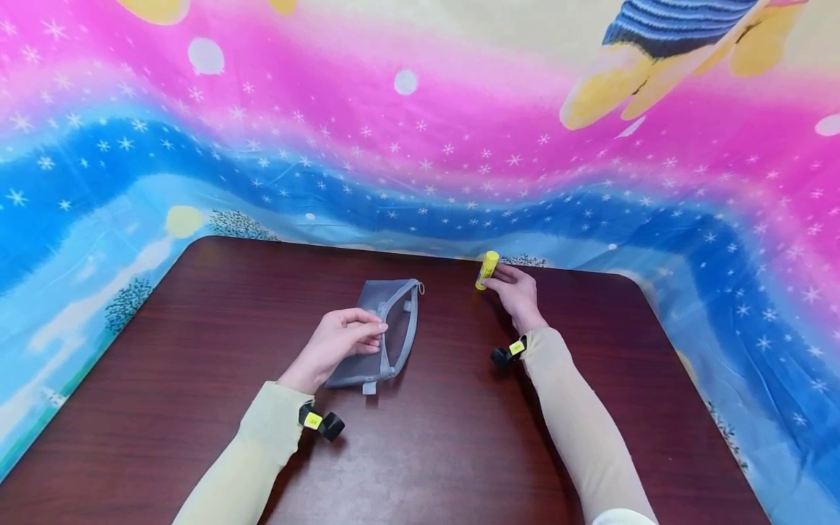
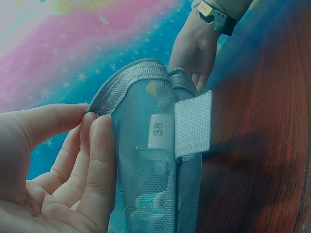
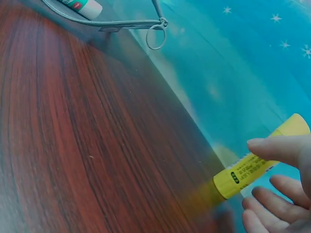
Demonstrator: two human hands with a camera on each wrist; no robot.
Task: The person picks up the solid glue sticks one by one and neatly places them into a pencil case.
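Observation:
My left hand (image 1: pixel 337 341) pinches the near edge of a grey mesh zipper pouch (image 1: pixel 379 294) between thumb and fingers. The pouch lies on the table with its zipper undone and its mouth gaping to the right. Through the mesh in the left wrist view, green-and-white cylinders (image 2: pixel 151 201) show inside; one white-and-green tube (image 3: pixel 90 8) also shows at the pouch mouth in the right wrist view. Toward the table's far edge, my right hand (image 1: pixel 518 293) holds a yellow glue stick (image 1: pixel 487 270) between thumb and fingers, tilted, its lower end close over the tabletop.
The dark red-brown wooden table (image 1: pixel 433 452) has rounded far corners. A colourful printed cloth (image 1: pixel 420 168) hangs right behind the far edge and along both sides. A ring pull (image 3: pixel 156 37) hangs from the zipper's far end. A small camera is strapped to each wrist.

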